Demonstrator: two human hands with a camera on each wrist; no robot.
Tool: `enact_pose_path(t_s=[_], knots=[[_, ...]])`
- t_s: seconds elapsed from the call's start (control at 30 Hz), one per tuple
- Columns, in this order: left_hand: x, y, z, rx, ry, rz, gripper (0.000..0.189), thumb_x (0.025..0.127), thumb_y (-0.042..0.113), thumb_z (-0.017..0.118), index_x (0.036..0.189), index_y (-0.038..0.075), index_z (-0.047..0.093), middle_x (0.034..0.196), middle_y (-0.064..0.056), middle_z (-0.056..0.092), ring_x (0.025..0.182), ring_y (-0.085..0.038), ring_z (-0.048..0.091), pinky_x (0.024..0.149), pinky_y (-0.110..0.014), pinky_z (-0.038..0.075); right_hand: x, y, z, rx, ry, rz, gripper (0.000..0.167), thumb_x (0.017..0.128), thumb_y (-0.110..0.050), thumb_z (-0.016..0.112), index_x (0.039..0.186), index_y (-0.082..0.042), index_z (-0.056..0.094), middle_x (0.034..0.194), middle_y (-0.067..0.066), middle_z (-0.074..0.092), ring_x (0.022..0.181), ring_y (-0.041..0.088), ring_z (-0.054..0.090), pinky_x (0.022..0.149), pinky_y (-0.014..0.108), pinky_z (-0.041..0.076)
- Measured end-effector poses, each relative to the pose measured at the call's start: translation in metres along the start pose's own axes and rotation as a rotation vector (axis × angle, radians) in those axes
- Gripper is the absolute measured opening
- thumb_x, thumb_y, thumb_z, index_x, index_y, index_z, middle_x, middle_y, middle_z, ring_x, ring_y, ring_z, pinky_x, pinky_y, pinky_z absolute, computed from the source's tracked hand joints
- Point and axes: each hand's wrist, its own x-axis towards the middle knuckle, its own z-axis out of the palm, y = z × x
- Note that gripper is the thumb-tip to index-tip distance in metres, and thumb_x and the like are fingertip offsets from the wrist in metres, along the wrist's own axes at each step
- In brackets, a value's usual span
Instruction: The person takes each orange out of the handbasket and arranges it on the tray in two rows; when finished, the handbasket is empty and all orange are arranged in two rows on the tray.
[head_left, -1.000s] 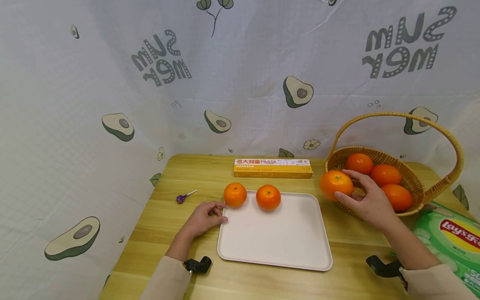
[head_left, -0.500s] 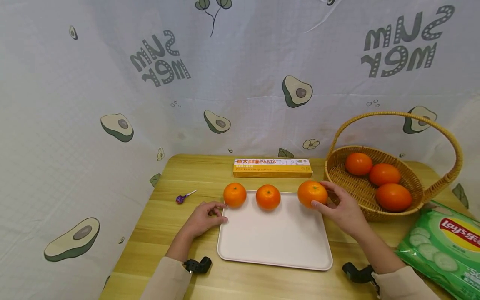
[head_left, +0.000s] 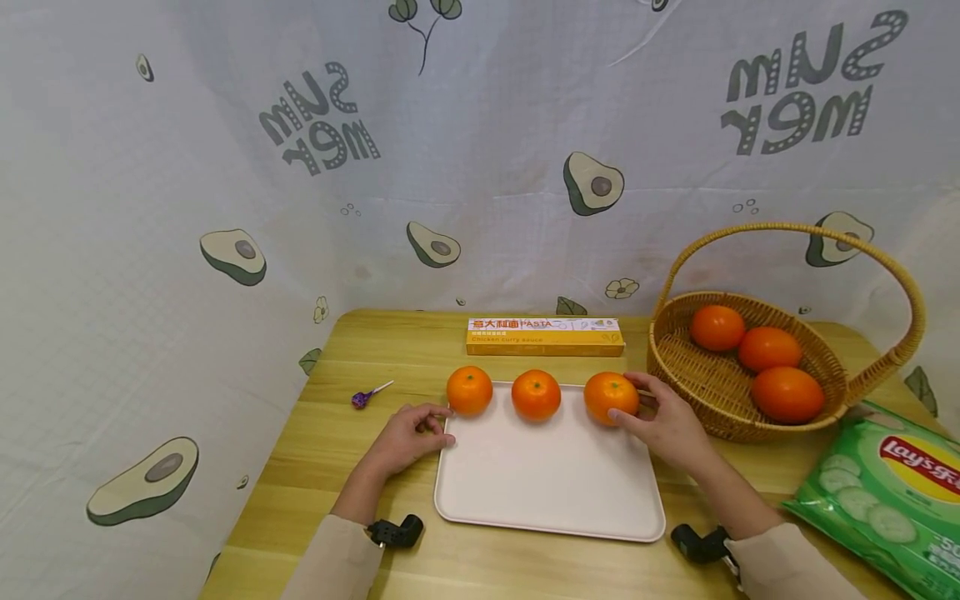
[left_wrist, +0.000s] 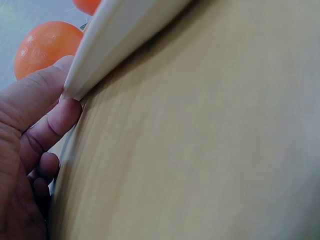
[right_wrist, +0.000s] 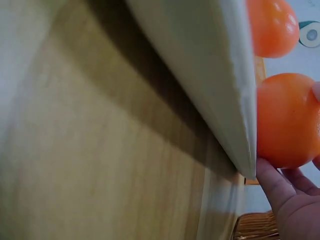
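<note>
My right hand (head_left: 670, 425) holds an orange (head_left: 609, 398) between thumb and fingers at the far right corner of the white tray (head_left: 547, 483). In the right wrist view this orange (right_wrist: 287, 120) sits right at the tray's rim. Along the tray's far edge are two more, a middle orange (head_left: 536, 395) and a left orange (head_left: 469, 390). My left hand (head_left: 408, 437) pinches the tray's left rim near the left orange. In the left wrist view the thumb (left_wrist: 42, 87) lies over the rim and the index finger against its outside.
A wicker basket (head_left: 682, 367) with a tall handle holds 3 orange-red fruits at the right. Before it lies a green Lay's chip bag (head_left: 877, 500). A pasta box (head_left: 544, 337) stands behind the tray, a purple lollipop (head_left: 362, 398) left of it.
My right hand has carried the orange from the basket's left side leftward and down onto the tray's far right corner. The left hand has stayed at the tray's rim.
</note>
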Motion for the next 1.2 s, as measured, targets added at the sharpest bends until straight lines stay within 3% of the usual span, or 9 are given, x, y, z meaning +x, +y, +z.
enact_pose_path(t_s=[0.37, 0.83, 1.2], knots=[[0.001, -0.002, 0.001, -0.001, -0.001, 0.007, 0.032, 0.085, 0.026, 0.084, 0.114, 0.020, 0.074, 0.085, 0.008, 0.067, 0.089, -0.015, 0.048, 0.080, -0.029, 0.037, 0.002, 0.000, 0.002, 0.016, -0.009, -0.004, 0.075, 0.092, -0.023, 0.077, 0.150, 0.004, 0.038, 0.147, 0.030, 0.046, 0.133, 0.048, 0.054, 0.102, 0.046, 0.048], [0.001, -0.002, 0.000, -0.002, -0.002, 0.020, 0.032, 0.085, 0.027, 0.083, 0.115, 0.019, 0.074, 0.085, 0.008, 0.068, 0.089, -0.015, 0.048, 0.080, -0.029, 0.035, 0.001, 0.003, -0.002, 0.003, -0.005, 0.001, 0.079, 0.093, -0.026, 0.076, 0.152, 0.004, 0.035, 0.147, 0.031, 0.047, 0.130, 0.049, 0.056, 0.102, 0.050, 0.048], [0.001, -0.002, 0.000, 0.002, -0.001, 0.036, 0.032, 0.085, 0.027, 0.084, 0.115, 0.018, 0.073, 0.085, 0.009, 0.068, 0.087, -0.015, 0.049, 0.079, -0.027, 0.037, -0.001, -0.004, -0.012, -0.014, -0.029, 0.028, 0.082, 0.093, -0.032, 0.076, 0.155, 0.002, 0.032, 0.155, 0.032, 0.039, 0.139, 0.051, 0.047, 0.108, 0.055, 0.044]])
